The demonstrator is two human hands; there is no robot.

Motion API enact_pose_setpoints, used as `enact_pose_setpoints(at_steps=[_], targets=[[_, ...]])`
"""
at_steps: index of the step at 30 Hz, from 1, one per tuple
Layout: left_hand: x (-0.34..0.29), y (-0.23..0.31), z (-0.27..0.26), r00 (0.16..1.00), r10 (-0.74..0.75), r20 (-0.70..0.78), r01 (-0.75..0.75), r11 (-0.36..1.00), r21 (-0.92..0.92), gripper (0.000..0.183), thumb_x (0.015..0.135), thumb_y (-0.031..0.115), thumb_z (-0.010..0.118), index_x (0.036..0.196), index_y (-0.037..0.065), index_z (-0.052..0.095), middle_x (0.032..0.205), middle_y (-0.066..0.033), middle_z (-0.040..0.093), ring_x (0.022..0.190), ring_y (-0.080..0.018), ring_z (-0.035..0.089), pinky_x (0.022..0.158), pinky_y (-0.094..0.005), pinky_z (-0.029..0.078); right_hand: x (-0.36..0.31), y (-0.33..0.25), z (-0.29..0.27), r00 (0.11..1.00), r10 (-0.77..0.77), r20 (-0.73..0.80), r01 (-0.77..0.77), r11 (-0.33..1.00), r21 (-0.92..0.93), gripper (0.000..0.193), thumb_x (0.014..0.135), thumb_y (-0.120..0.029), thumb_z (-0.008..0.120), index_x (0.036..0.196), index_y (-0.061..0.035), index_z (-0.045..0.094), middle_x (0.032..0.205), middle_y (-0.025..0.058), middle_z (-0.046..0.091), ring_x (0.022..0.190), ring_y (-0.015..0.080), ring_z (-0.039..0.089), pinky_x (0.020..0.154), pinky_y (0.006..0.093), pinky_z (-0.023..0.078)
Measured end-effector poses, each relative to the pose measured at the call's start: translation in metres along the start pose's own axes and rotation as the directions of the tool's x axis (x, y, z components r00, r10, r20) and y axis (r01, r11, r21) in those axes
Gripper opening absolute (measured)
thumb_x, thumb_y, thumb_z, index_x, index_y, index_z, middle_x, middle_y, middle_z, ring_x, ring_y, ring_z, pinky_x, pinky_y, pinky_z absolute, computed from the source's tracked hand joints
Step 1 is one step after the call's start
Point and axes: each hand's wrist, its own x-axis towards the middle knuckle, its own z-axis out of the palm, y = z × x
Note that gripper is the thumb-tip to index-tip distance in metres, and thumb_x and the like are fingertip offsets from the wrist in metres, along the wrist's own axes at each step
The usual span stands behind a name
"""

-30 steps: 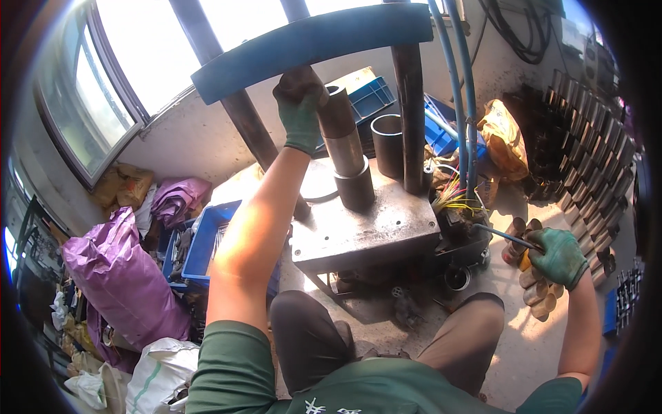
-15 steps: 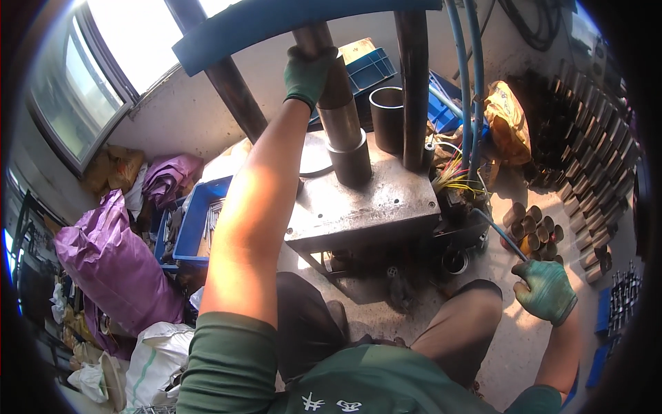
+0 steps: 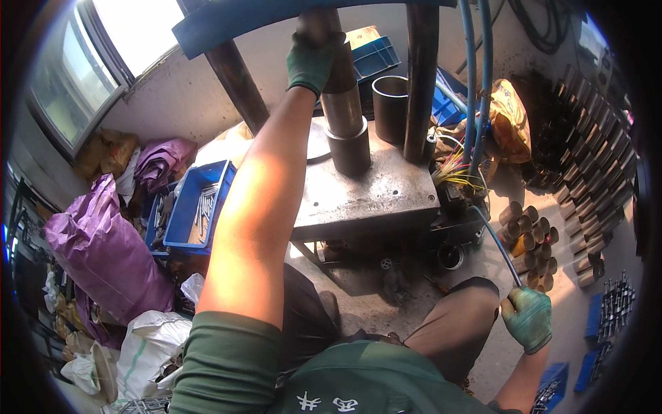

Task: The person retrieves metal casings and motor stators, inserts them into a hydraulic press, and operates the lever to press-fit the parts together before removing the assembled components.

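Your left hand [image 3: 314, 61] curls at the top of the tube stack [image 3: 344, 114], standing mid-plate on the metal plate [image 3: 396, 183] — whether it grips the tube or the post [image 3: 318, 22] above, I cannot tell. Your right hand [image 3: 527, 319], to the near right, is wrapped around the rod [image 3: 498, 243]. Steady the stack upright — fingertips clear of pinch points — and work the rod gently.

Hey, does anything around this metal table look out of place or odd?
Yes: right of the metal table, coloured wires spread in a loose, uncovered tangle near the far end of the rod in the right hand. Wiring is usually bundled or enclosed. Damage I can't judge.
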Motion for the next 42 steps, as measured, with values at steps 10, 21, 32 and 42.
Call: enact_pose_setpoints(at_steps=[10,21,32,42], targets=[[-0.006,-0.009,0.005,0.999,-0.048,0.01,0.048,0.999,-0.019,0.093,0.081,0.067,0.081,0.143,0.003,0.054,0.129,-0.0256,0.072,0.117,-0.0421,0.072,0.103,-0.0472,0.058,0.001,-0.002,0.004,0.998,0.054,-0.036,-0.052,0.997,0.049,0.016,0.081,-0.01,0.075,0.072,-0.0017,0.064,0.07,0.0198,0.063,0.064,0.0399,0.063,0.062,0.0467,0.051],[-0.011,-0.021,0.004,0.999,-0.041,-0.026,0.041,0.999,0.015,0.088,0.081,0.063,0.082,0.14,0.002,0.054,0.127,-0.027,0.072,0.117,-0.0424,0.072,0.103,-0.0477,0.057,0.079,-0.014,-0.035,0.995,0.093,0.017,-0.095,0.967,0.238,0.024,0.087,0.001,0.074,0.11,-0.0005,0.072,0.097,0.0154,0.074,0.083,0.0304,0.074,0.076,0.0398,0.057],[-0.02,-0.002,0.012,0.999,-0.028,-0.018,0.026,0.994,-0.102,0.083,0.083,0.059,0.082,0.137,0.002,0.056,0.125,-0.0267,0.072,0.117,-0.0417,0.071,0.102,-0.0472,0.057,0.24,0.062,-0.06,0.848,-0.189,-0.496,0.219,0.976,0.003,0.024,0.101,-0.003,0.067,0.124,0.0006,0.071,0.111,0.0182,0.078,0.101,0.0294,0.077,0.088,0.0361,0.059],[-0.015,-0.02,0.014,0.998,0.015,-0.068,-0.024,0.989,-0.144,0.085,0.077,0.059,0.086,0.134,0.003,0.059,0.121,-0.0282,0.073,0.116,-0.0474,0.07,0.099,-0.0505,0.057,0.026,0.032,-0.018,0.945,-0.092,0.313,0.094,0.996,0.009,0.02,0.079,-0.024,0.073,0.084,-0.0047,0.077,0.08,0.0176,0.072,0.074,0.0369,0.071,0.07,0.0459,0.057]])
